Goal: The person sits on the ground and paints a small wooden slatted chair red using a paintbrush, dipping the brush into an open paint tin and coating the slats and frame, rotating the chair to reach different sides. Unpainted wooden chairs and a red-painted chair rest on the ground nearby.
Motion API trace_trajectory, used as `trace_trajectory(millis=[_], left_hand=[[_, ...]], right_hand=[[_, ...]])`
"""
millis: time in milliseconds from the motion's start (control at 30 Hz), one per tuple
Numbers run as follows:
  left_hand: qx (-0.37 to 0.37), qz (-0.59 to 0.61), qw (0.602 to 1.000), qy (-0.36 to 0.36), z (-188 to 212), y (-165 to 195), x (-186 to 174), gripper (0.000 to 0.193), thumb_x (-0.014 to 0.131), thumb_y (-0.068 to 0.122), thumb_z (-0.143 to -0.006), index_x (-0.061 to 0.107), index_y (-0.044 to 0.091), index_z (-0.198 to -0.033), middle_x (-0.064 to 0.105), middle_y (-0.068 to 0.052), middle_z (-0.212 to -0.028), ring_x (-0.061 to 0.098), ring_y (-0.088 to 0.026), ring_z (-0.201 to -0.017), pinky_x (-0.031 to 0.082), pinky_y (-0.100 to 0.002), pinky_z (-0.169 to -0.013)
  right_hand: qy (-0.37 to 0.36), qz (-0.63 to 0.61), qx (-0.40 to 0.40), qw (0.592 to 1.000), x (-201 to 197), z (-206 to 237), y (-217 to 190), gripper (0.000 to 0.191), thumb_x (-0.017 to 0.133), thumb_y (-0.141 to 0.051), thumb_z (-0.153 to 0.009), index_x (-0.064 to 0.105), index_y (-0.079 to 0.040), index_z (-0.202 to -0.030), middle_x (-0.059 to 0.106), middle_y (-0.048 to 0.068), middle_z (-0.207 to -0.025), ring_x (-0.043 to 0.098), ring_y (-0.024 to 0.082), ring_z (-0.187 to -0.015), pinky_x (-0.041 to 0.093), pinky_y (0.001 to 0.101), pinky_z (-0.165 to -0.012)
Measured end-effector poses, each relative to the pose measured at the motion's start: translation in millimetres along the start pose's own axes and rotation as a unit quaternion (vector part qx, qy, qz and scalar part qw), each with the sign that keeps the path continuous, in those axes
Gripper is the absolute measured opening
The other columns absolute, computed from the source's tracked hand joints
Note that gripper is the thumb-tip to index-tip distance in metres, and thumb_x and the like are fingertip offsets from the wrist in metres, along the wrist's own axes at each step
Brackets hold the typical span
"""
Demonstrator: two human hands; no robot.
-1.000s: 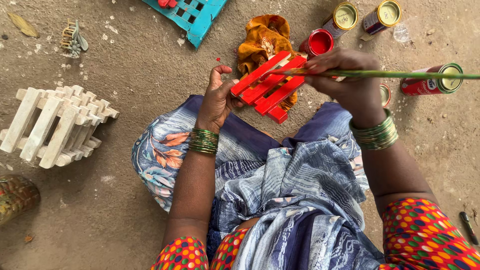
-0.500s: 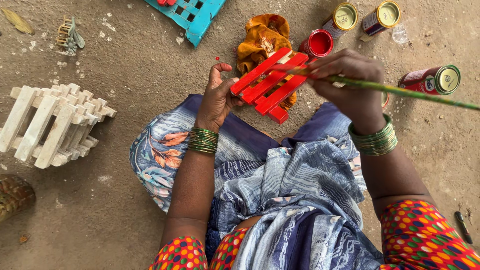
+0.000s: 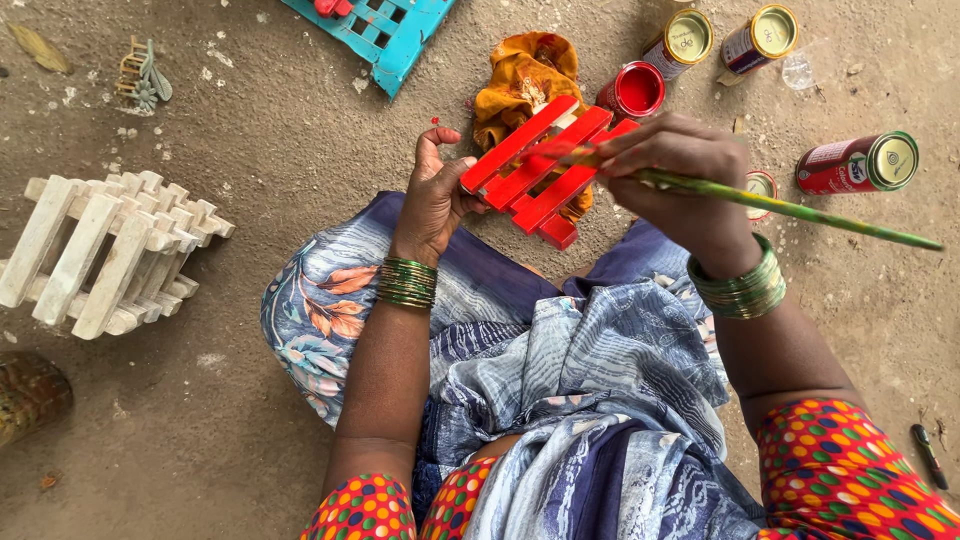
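Note:
My left hand (image 3: 433, 195) grips the near left edge of a small slatted wooden rack (image 3: 545, 170) painted red, held tilted above my lap. My right hand (image 3: 680, 170) is closed around a long green-handled paintbrush (image 3: 800, 208), whose tip rests on the red slats while the handle sticks out to the right. Green bangles ring both wrists. An open tin of red paint (image 3: 634, 91) stands on the ground just beyond the rack.
An orange rag (image 3: 520, 75) lies behind the rack. Two upright tins (image 3: 760, 35) and a red tin on its side (image 3: 858, 163) are at the upper right. A stack of unpainted white slatted racks (image 3: 100, 250) sits left, a blue rack (image 3: 385, 30) at top.
The brush handle has swung from level to slanting down to the right. My right hand has shifted slightly over the slats. My left hand keeps its hold.

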State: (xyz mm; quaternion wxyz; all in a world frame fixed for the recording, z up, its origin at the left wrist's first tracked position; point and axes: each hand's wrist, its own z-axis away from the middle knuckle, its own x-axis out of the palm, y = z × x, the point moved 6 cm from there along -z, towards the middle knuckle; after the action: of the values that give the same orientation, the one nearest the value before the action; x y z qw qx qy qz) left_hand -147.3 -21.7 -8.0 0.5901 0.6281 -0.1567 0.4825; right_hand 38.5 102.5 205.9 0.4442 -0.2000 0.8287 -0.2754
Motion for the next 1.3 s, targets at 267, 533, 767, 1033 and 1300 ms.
trace_trajectory(millis=[267,533,767,1033,1300], left_hand=[[0.007,-0.001,1.000,0.001,2,2,3,0.045,0.062,0.005,-0.099,0.033,0.012,-0.133,0.069,-0.015,-0.093,0.073,-0.017,-0.068,0.064,-0.028,-0.054],[0.007,0.015,1.000,-0.007,0,1,3,0.047,0.062,0.004,-0.099,0.031,0.012,-0.134,0.068,-0.014,-0.090,0.072,-0.018,-0.068,0.064,-0.029,-0.054],[0.006,0.010,1.000,0.004,-1,2,4,0.049,0.063,0.004,-0.097,0.031,0.012,-0.133,0.069,-0.012,-0.088,0.072,-0.017,-0.066,0.063,-0.028,-0.052],[0.004,-0.010,1.000,-0.002,-2,4,8,0.049,0.064,0.004,-0.097,0.031,0.011,-0.133,0.069,-0.012,-0.087,0.072,-0.017,-0.066,0.062,-0.028,-0.052],[0.009,0.005,1.000,0.001,-3,4,8,0.048,0.063,0.003,-0.098,0.031,0.010,-0.133,0.069,-0.013,-0.088,0.073,-0.018,-0.068,0.064,-0.030,-0.054]], right_hand=[[0.025,0.090,0.005,0.996,-2,-6,6,0.012,0.084,0.002,-0.092,0.074,-0.003,-0.094,0.077,0.010,-0.105,0.077,0.020,-0.099,0.062,0.0304,-0.087],[-0.002,0.079,-0.015,0.997,1,-2,5,0.013,0.084,0.002,-0.089,0.073,-0.004,-0.094,0.076,0.010,-0.102,0.076,0.022,-0.098,0.061,0.0298,-0.081],[0.048,0.062,0.017,0.997,-13,-5,16,0.014,0.086,0.000,-0.092,0.074,-0.005,-0.098,0.077,0.009,-0.107,0.077,0.020,-0.099,0.062,0.0292,-0.084],[0.033,0.084,-0.003,0.996,-9,-9,30,0.011,0.084,0.001,-0.094,0.074,-0.005,-0.093,0.077,0.007,-0.103,0.077,0.017,-0.100,0.062,0.0279,-0.085],[0.045,0.061,0.013,0.997,-33,-2,36,0.015,0.087,0.000,-0.096,0.073,-0.003,-0.094,0.076,0.008,-0.105,0.076,0.017,-0.098,0.062,0.0281,-0.087]])
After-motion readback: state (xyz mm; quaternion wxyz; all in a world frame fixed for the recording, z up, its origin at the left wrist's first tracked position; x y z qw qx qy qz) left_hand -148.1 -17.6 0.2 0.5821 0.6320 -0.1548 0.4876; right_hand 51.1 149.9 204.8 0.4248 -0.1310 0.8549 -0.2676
